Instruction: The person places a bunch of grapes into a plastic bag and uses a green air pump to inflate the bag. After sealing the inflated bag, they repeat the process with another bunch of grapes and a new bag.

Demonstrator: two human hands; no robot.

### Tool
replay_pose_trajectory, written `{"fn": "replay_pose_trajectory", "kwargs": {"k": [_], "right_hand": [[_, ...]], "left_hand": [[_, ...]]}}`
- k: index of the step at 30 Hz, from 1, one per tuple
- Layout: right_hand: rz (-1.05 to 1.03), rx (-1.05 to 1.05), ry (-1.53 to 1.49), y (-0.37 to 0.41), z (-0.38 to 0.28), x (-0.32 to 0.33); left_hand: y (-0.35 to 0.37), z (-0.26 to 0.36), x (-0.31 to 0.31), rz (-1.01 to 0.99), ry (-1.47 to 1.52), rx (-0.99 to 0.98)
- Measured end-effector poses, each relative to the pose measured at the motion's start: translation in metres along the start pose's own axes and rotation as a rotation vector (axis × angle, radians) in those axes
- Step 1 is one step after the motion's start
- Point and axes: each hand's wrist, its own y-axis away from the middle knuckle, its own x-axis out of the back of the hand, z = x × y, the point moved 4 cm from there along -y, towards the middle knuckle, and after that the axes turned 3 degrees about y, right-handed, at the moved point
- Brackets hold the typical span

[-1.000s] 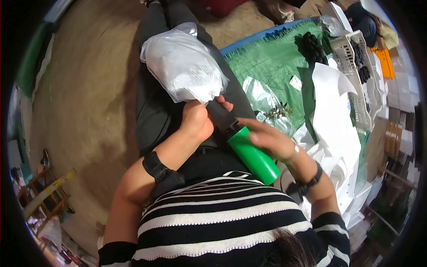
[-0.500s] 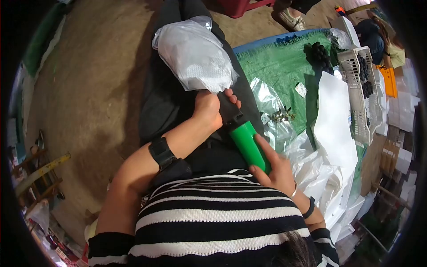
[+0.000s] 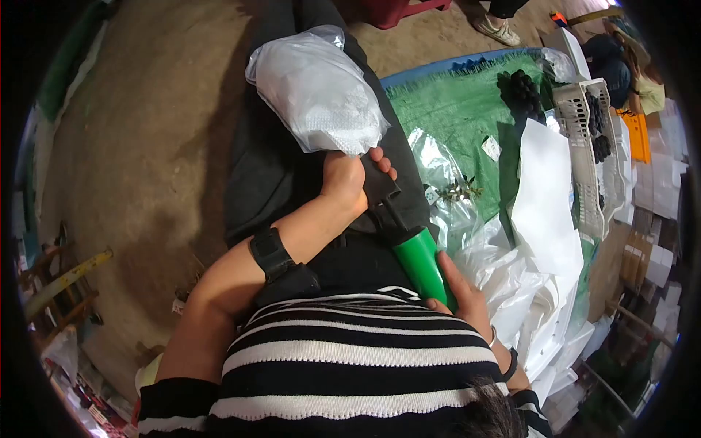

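Observation:
On my lap rests a puffed-up clear plastic bag [image 3: 314, 87] with white netted wrapping inside, its neck toward me. My left hand [image 3: 345, 182] is closed at that neck, around the black end of a hand pump [image 3: 420, 263]; the nozzle is hidden. My right hand [image 3: 467, 296] wraps the pump's green barrel near my waist. A thin black rod shows between the black end and the barrel.
On my right, a green woven sheet [image 3: 460, 109] carries clear plastic, white paper sheets [image 3: 544, 197] and a dark grape bunch [image 3: 524, 91]. Beyond stands a white crate [image 3: 584, 157] with dark bunches. A red stool [image 3: 398, 11] and another person's shoe [image 3: 500, 31] are ahead.
My right hand has drawn the green barrel back toward my body, away from the black end, exposing the rod. My left hand stays at the bag's neck. The other person's shoe has shifted right.

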Motion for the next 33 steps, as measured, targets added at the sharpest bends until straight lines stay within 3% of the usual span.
{"fn": "replay_pose_trajectory", "kwargs": {"k": [5, 9, 15, 21, 25, 29, 33], "right_hand": [[0.028, -0.031, -0.047, -0.038, -0.017, -0.009], [0.054, 0.051, -0.021, -0.004, -0.006, 0.001], [0.036, -0.059, -0.033, -0.037, -0.021, -0.009], [0.011, -0.043, -0.008, 0.003, -0.012, 0.001], [0.007, -0.074, -0.016, -0.037, -0.02, -0.011], [0.045, 0.044, -0.032, -0.004, -0.013, 0.002], [-0.023, -0.091, -0.049, -0.017, -0.017, 0.001]], "left_hand": [[-0.002, -0.004, 0.0, 0.001, -0.031, -0.018], [0.001, 0.0, -0.004, -0.001, 0.007, 0.04], [-0.008, -0.002, 0.004, -0.012, 0.037, -0.011], [-0.001, -0.006, -0.001, 0.023, 0.022, 0.043], [-0.006, -0.005, 0.004, -0.04, 0.04, -0.025], [-0.001, 0.0, -0.004, 0.017, -0.021, -0.007], [-0.005, -0.005, 0.009, 0.013, 0.014, 0.003]]}}
